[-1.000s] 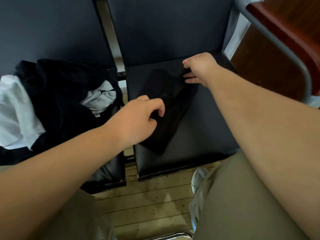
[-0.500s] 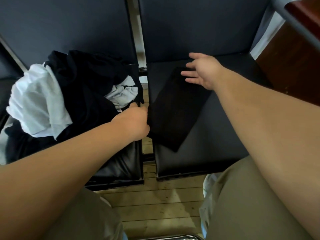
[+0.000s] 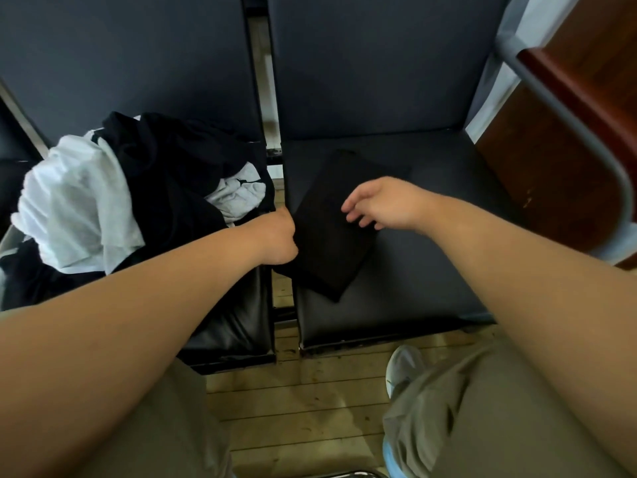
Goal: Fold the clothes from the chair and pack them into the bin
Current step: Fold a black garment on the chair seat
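We log the folded black fabric garment (image 3: pixel 331 232) lying slantwise on the right-side black padded chair seat (image 3: pixel 431 277), with its left corner poking over the seat edge into the gap between the chairs. The left hand (image 3: pixel 275 241) is curled tight on that left edge, pinching cloth. The right hand (image 3: pixel 382 205) hovers just above the garment, fingers loose and spread, holding nothing. A heap of loose black and white clothes (image 3: pixel 103 201) sits on the neighbouring seat, just beside the left hand. No bin is in view, so we judge packing not yet done. Risks as we see them: a one-handed lift from one edge likely lets the fold fall open. Dragging it leftwards could drop it through the gap onto the wooden plank floor (image 3: pixel 310 401) or snag the heap.
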{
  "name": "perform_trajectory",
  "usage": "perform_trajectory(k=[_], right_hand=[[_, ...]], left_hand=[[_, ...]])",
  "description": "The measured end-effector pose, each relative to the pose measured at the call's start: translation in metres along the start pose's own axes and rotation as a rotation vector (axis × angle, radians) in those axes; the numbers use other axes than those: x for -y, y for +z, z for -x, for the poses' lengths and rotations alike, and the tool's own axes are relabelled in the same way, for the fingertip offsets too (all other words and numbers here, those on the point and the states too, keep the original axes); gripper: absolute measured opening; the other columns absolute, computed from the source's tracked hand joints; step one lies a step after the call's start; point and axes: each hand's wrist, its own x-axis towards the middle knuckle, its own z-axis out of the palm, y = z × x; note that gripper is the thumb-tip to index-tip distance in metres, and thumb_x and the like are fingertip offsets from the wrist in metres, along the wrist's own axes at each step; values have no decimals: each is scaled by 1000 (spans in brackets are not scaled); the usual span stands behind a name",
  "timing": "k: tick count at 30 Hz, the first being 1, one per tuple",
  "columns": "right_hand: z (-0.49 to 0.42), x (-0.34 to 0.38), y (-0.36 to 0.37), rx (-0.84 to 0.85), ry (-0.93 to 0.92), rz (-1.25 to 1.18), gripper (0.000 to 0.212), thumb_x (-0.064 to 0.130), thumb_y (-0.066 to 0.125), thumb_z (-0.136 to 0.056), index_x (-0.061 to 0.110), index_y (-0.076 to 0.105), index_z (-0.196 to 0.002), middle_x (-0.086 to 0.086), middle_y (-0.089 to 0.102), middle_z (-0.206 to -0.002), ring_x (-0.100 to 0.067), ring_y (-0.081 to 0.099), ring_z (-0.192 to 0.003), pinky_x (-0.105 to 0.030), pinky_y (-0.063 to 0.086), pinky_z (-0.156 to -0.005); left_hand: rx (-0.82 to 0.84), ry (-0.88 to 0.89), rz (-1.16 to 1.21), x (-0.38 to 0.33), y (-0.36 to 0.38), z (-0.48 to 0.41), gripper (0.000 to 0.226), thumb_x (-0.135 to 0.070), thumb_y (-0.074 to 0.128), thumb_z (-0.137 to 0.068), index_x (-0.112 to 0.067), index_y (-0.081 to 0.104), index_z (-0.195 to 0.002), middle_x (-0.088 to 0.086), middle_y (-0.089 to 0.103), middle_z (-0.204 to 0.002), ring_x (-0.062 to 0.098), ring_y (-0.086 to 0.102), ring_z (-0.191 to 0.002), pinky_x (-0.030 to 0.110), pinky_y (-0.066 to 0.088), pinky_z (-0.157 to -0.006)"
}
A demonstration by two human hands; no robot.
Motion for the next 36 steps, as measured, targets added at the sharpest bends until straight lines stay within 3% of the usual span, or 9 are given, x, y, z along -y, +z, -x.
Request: perform_trajectory(k=[6, 11, 15, 19, 22, 27, 30, 33, 36], right_hand=[[27, -26, 3, 51, -81, 463, 27, 22, 54, -106, 31, 76, -119, 16, 60, -117, -11, 57, -122, -25, 41, -102], [42, -25, -3, 115, -85, 446, 30, 33, 62, -103, 34, 70, -132, 17, 64, -127, -11, 59, -127, -28, 45, -105], [61, -7, -11, 306, -101, 368, 81, 65, 75, -87, 37, 45, -157, 18, 50, -153, -7, 49, -138, -34, 38, -119], [60, 3, 3, 243, -84, 546, 124, 81, 83, -61, 36, 26, -162, 10, 44, -142, -18, 47, -129, -41, 46, -110], [52, 5, 11, 79, -33, 579, 90, 51, 86, -76, 22, 40, -148, 0, 47, -133, -25, 58, -112, -40, 54, -91], [55, 14, -9, -125, -88, 508, 8, 19, 65, -94, 16, 66, -102, -2, 64, -96, -25, 67, -93, -35, 51, -69], [59, 13, -21, -140, -75, 342, 5, 19, 67, -94, 20, 71, -96, -2, 69, -91, -19, 68, -85, -32, 52, -67], [61, 12, -27, -102, -82, 293, 6, 23, 70, -94, 25, 73, -98, 0, 72, -88, -16, 68, -82, -30, 50, -66], [62, 10, -32, 29, -78, 328, 4, 26, 73, -92, 30, 73, -94, 0, 74, -87, -19, 71, -83, -36, 54, -75]], left_hand=[[19, -96, 271, -28, 10, 19, 81, -33, 86, -86, -1, 38, -142, 3, 58, -107, 17, 63, -85, 36, 61, -78], [218, -200, 1059, -43, 25, 32, 42, 2, 74, -93, -3, 57, -132, 17, 68, -129, 34, 71, -108, 56, 65, -81], [116, -185, 1377, -49, 11, 34, 55, 12, 63, -95, -17, 42, -136, 17, 52, -130, 35, 69, -103, 47, 66, -65], [156, -141, 1490, -48, -10, 34, 29, 5, 58, -102, -4, 62, -129, 24, 59, -132, 33, 72, -108, 35, 66, -68], [159, -150, 1589, -46, -18, 31, 28, 3, 58, -102, 7, 63, -129, 27, 65, -130, 32, 76, -104, 37, 67, -75], [146, 28, 1270, -40, -24, 27, 47, 13, 48, -87, -7, 67, -125, 20, 67, -126, 30, 75, -111, 37, 64, -92], [-43, 209, 740, -32, -17, 19, 47, 1, 77, -82, -29, 66, -117, 9, 68, -108, 25, 73, -106, 42, 64, -91], [-266, 235, 430, -31, -10, 9, 28, -33, 86, -84, -48, 62, -89, 8, 65, -102, 25, 69, -86, 29, 50, -65], [-208, 290, 274, -31, -15, 7, 24, -40, 83, -86, -47, 61, -80, 7, 64, -100, 18, 66, -79, 24, 43, -61]])
